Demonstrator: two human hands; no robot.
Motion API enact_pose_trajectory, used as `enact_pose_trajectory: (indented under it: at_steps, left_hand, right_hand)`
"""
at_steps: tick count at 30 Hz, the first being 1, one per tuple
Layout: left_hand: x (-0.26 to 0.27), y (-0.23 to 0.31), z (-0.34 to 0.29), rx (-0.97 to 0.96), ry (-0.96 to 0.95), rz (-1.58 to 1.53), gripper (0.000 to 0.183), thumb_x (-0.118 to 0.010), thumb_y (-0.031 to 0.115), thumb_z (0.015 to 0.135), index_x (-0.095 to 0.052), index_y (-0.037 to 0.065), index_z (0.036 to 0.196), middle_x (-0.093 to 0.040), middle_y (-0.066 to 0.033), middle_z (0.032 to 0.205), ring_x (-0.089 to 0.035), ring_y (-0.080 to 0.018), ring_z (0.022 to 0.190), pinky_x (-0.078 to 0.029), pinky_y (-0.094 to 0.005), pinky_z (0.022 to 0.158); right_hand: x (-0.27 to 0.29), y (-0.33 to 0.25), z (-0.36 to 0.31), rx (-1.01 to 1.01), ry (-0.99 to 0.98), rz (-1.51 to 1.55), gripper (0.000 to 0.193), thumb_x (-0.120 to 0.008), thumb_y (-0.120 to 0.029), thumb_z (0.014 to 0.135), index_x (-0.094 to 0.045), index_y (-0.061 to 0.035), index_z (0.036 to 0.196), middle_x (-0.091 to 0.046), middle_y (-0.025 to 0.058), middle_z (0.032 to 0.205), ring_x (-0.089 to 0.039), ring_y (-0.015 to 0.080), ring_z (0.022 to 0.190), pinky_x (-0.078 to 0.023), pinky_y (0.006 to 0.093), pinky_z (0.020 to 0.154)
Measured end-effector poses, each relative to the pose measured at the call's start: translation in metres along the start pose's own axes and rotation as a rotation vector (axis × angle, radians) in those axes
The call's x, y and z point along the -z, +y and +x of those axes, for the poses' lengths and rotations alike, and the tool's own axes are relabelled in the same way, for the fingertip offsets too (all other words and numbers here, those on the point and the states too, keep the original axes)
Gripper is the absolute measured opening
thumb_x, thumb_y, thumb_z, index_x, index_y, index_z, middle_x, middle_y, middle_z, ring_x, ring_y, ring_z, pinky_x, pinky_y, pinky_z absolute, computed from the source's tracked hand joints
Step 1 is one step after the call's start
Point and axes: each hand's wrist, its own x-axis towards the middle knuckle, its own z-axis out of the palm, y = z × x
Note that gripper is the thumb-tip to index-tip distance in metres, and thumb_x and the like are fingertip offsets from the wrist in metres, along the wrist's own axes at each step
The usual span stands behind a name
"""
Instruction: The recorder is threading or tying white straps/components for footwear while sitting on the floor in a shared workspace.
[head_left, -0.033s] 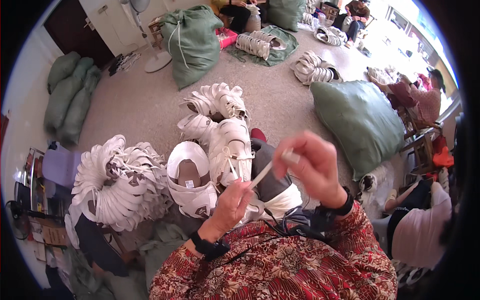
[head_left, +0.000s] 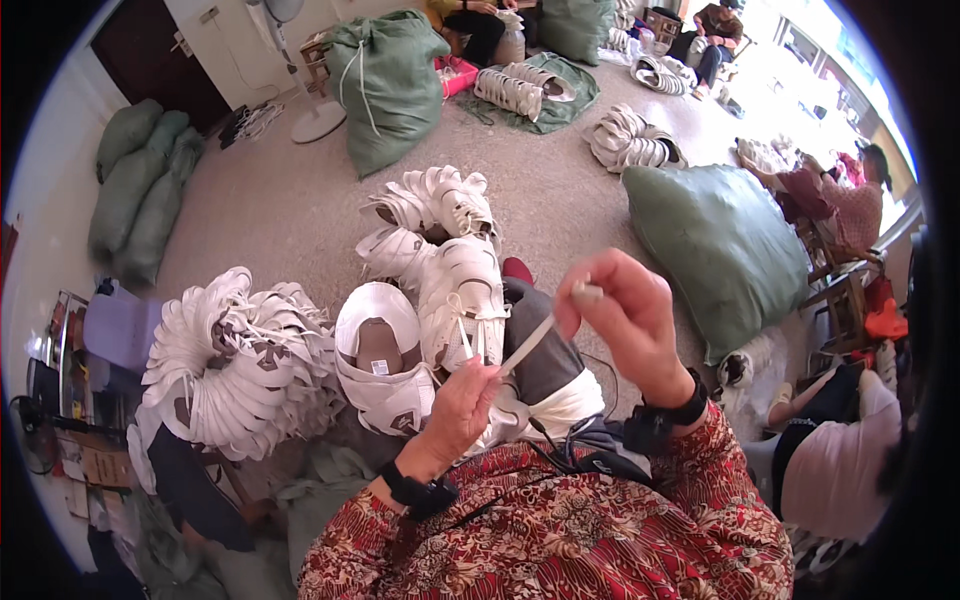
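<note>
In my lap lies a white shoe upper [head_left: 463, 310] with laces threaded through it, at the near end of a nested row of uppers. My left hand [head_left: 462, 405] is closed at its near end, thumb and fingers pinching a flat white shoelace [head_left: 526, 347]. The lace slants up to my right hand [head_left: 628, 318], raised over my dark-trousered knee, fingers curled around its other end. A white wrap [head_left: 588, 291] shows on a right finger. Left of the laced upper sits another white upper [head_left: 378, 310] with a brown lining and a small label.
A big coil of nested white uppers [head_left: 235, 365] stands on my left. Full green sacks [head_left: 715, 250] rest to the right and a tied one [head_left: 388, 95] farther off. More upper bundles [head_left: 632, 138] lie on the floor. A person in pink [head_left: 835, 455] sits close on my right.
My right hand has shifted slightly, its fingertips tipping upward with the lace. The left hand stays in nearly the same place.
</note>
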Motion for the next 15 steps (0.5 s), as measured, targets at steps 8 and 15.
enact_pose_trajectory:
  at_steps: [8,15]
  left_hand:
    - [-0.004,-0.002,0.002,-0.191,0.008,0.167,0.006,-0.065,0.003,0.087,-0.061,0.000,0.091,-0.056,-0.0181,0.080,-0.057,-0.0409,0.080,-0.048,-0.0496,0.095]
    - [0.001,-0.004,0.001,-0.215,-0.019,0.261,0.005,-0.059,0.009,0.088,-0.058,0.004,0.090,-0.059,-0.0112,0.079,-0.062,-0.0307,0.081,-0.047,-0.0469,0.097]
  right_hand:
    - [0.001,0.142,0.009,0.027,-0.277,-0.686,0.012,-0.061,-0.010,0.088,-0.066,0.0010,0.091,-0.064,0.0175,0.088,-0.064,0.0380,0.082,-0.051,0.0447,0.074]
    - [-0.040,0.197,0.039,-0.026,-0.414,-1.020,0.011,-0.058,-0.010,0.082,-0.056,0.0005,0.079,-0.063,0.0198,0.083,-0.063,0.0414,0.078,-0.050,0.0505,0.069]
